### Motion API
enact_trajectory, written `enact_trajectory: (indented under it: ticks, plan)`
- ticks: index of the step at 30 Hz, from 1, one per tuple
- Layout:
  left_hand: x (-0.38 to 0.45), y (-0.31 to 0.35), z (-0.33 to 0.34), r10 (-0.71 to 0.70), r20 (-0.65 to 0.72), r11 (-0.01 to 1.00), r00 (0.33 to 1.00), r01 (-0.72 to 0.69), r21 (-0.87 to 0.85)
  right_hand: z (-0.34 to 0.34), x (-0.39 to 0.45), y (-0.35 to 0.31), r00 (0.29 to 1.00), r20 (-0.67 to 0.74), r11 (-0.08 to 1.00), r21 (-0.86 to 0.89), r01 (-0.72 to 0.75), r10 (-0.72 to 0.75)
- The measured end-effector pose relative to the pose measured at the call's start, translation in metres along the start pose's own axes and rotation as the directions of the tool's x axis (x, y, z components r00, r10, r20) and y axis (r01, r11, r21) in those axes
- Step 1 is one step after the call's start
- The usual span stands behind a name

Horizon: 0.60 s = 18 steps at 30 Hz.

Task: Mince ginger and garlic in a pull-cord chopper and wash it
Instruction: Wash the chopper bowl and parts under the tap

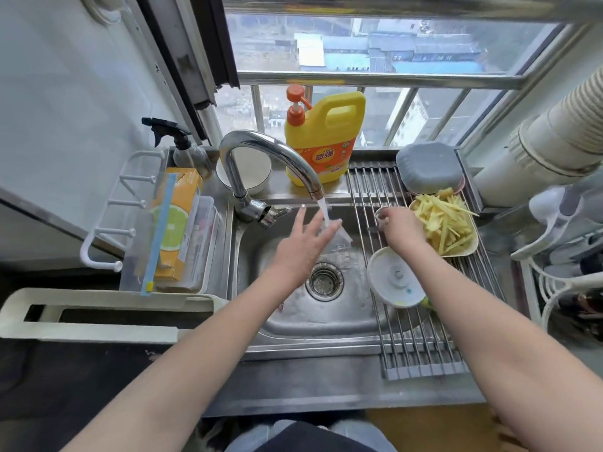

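My left hand is stretched flat over the sink, its fingertips in the water running from the tap. Just past the fingertips lies a clear glistening patch; I cannot tell whether it is plastic or splashing water. My right hand reaches over the drying rack and curls its fingers on the pale rim of a small round bowl, mostly hidden by the hand. The white chopper lid lies upside down on the rack, near my right wrist.
A tray of yellow ginger strips sits on the rack behind my right hand, with a grey lidded box beyond it. A yellow detergent bottle and spray bottle stand on the sill. A cutting board lies at left.
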<state>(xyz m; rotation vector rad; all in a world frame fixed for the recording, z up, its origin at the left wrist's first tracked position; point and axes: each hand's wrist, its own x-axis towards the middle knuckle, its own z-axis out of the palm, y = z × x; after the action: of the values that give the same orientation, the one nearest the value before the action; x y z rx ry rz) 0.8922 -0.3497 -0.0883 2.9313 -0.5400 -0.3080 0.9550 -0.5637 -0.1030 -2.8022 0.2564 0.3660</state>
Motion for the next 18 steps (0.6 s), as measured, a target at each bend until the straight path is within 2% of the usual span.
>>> enact_trajectory:
  ticks: [3,6,9,11,15,18]
  plan:
    - [0.006,0.004,0.001,-0.045,-0.015,0.998,0.999,0.044,-0.042,0.006,-0.004,-0.001,0.999,-0.043,1.0,0.009,0.018,-0.018]
    - [0.011,0.007,-0.001,-0.17,-0.067,0.958,0.983,0.149,-0.244,-0.002,-0.019,0.0,0.975,-0.209,0.978,0.174,0.112,-0.075]
    - [0.021,0.008,-0.002,-0.292,-0.054,0.854,0.955,0.235,-0.464,-0.03,-0.047,0.026,0.91,-0.414,0.917,0.368,0.155,0.013]
    - [0.03,0.009,-0.004,-0.338,-0.014,0.796,0.941,0.278,-0.537,-0.05,-0.066,0.064,0.875,-0.472,0.922,0.378,0.09,0.108]
    - [0.045,0.01,-0.014,-0.32,0.072,0.646,0.945,0.273,-0.713,-0.069,-0.089,0.13,0.902,-0.36,0.946,0.295,-0.134,0.24]
    - [0.049,0.009,-0.016,-0.317,0.071,0.587,0.946,0.255,-0.769,-0.057,-0.088,0.146,0.919,-0.263,0.945,0.23,-0.235,0.293]
